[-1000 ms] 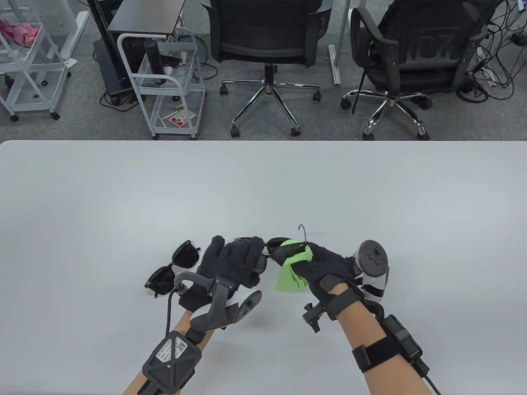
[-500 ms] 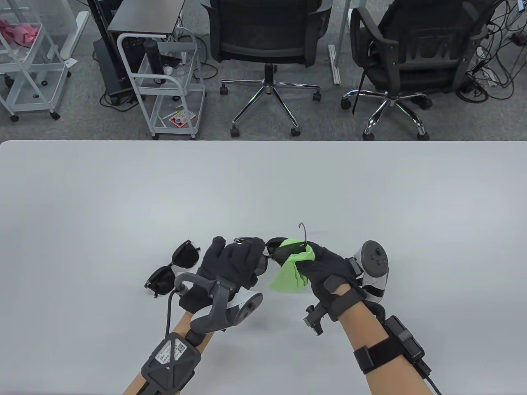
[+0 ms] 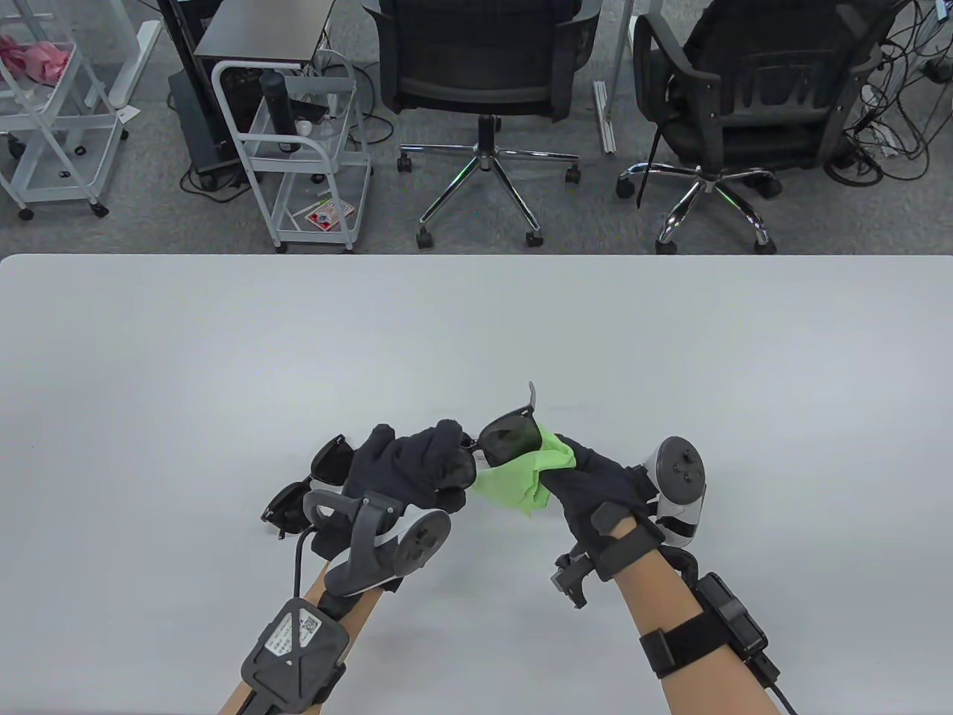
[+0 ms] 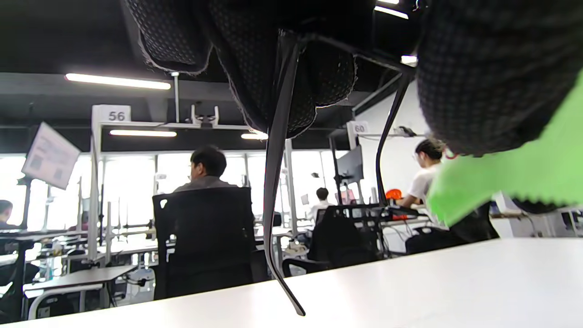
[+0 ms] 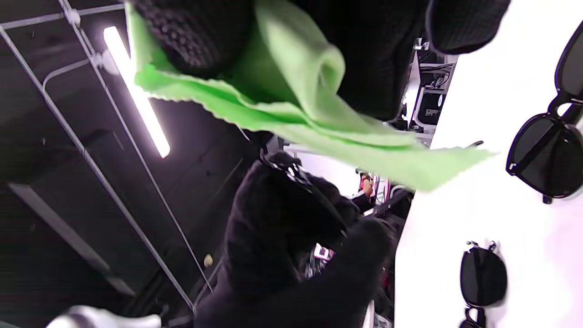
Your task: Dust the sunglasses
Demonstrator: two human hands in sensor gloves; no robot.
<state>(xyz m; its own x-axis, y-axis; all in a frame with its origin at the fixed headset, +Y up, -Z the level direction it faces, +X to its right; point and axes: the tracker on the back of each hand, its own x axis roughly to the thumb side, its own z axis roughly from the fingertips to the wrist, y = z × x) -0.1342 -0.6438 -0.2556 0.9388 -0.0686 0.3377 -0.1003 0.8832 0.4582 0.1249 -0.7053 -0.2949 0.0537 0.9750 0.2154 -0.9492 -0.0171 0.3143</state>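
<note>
My left hand (image 3: 439, 462) grips a dark pair of sunglasses (image 3: 510, 436) by the frame's left part and holds it above the white table (image 3: 476, 328). One temple arm sticks up, and the arms hang down in the left wrist view (image 4: 275, 182). My right hand (image 3: 558, 465) holds a green cloth (image 3: 528, 477) and presses it against the lower right of the right lens. The cloth also shows in the left wrist view (image 4: 514, 173) and in the right wrist view (image 5: 291, 105). The left lens is hidden by my left fingers.
A second dark pair of sunglasses (image 3: 309, 484) lies on the table just left of my left hand, partly hidden by it. It also shows in the right wrist view (image 5: 546, 155). Office chairs (image 3: 484, 67) and a white cart (image 3: 298, 149) stand beyond the far edge.
My left hand has shifted left and turned the held sunglasses, so the right lens now faces up more and sits higher. The cloth has moved left against that lens.
</note>
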